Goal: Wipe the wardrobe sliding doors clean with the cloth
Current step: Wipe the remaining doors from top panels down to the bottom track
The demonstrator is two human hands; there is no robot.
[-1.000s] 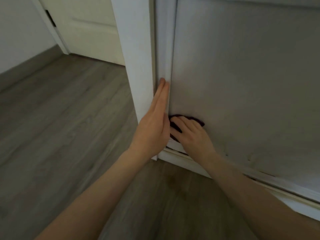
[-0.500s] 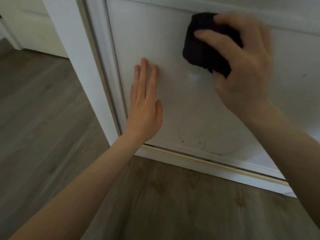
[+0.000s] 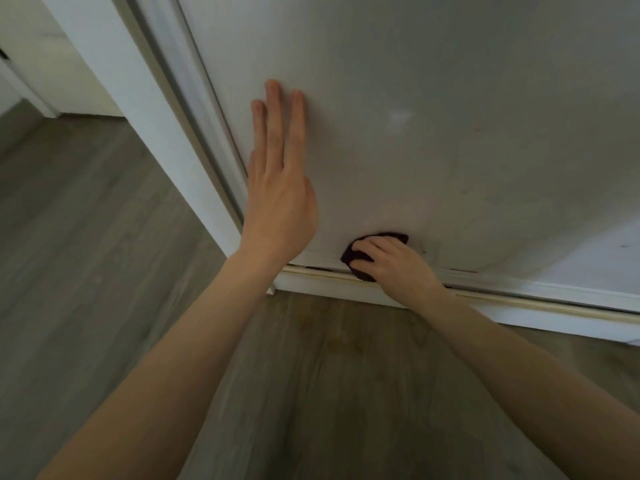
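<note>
Bunched cloth (image 3: pixel 349 257) low on upright door (image 3: pixel 450 133)

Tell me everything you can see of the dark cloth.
The dark bunched cloth is a crumpled, soft-looking wad, nearly black with a maroon tinge. The right hand grips it and covers most of it, pressing it against the bottom edge of the white wardrobe sliding door, just above the pale floor track. Only its fringes show.

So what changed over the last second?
The right hand, gripping the dark cloth, swept up the sliding door panel, then back down to its bottom edge by the track. The left hand moved from the door's edge onto the panel and stays flat there.
</note>
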